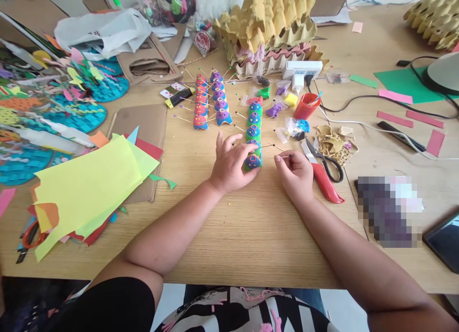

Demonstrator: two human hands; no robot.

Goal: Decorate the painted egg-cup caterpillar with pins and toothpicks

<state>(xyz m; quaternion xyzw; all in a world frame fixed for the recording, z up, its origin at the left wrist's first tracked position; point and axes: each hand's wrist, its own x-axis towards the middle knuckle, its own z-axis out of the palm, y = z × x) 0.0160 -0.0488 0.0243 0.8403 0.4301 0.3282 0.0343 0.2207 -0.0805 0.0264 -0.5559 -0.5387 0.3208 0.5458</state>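
A green and blue egg-carton caterpillar (254,118) lies lengthwise on the table, with thin dark-tipped sticks poking out from its sides. My left hand (234,165) grips its near end between thumb and fingers, the other fingers raised. Just to the right, my right hand (296,174) is closed in a pinch on a thin stick (285,156) with a dark bead-like tip. Beyond my left hand stand two finished-looking caterpillars, a red and blue one (201,102) and a purple and blue one (220,98), both with sticks in their sides.
Scissors (324,160) and a red-handled cutter (327,182) lie beside my right hand. Behind are a red cup (307,106), clay packets (275,109), a power strip (303,69) and stacked egg trays (265,30). Coloured paper (89,188) covers the left side.
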